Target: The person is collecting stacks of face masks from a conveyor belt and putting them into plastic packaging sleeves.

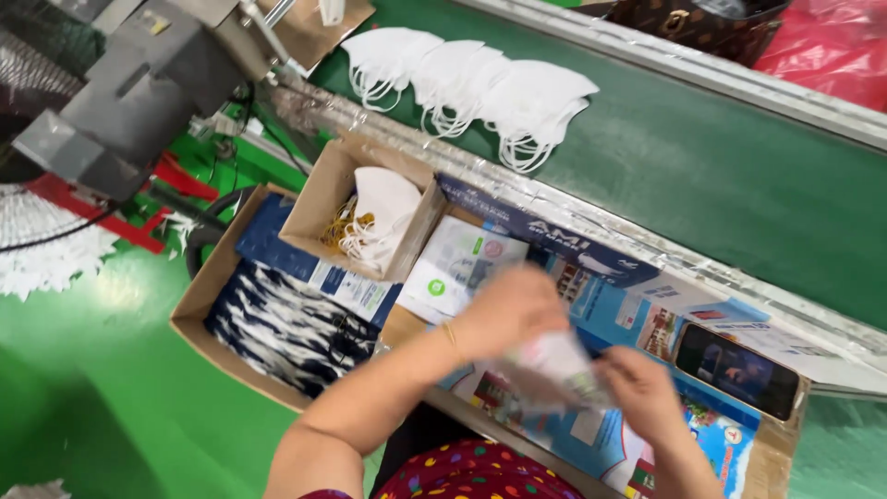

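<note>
head view looks down on two bare hands meeting over a tabletop [591, 444] covered in blue printed sheets. left hand [513, 310] and right hand [642, 393] both grip a clear plastic packet [554, 370] with something white inside; it is blurred, so whether a mask is going in cannot be told, but the fingers of both hands are closed on its edges, holding it up between them just above the sheets. a small cardboard box [319, 199] stands to the left within easy reach, holding a white mask [383, 208] and some yellow bands. beside it a larger cardboard box [199, 305] holds a row of dark blue packets [286, 328] standing on edge, packed tight. beyond the tabletop's foil-wrapped edge, a green belt [721, 176] carries a line of overlapping white masks [471, 79]. a phone [736, 371] lies at the right, screen up and lit, propped where it can be glanced at.
</note>
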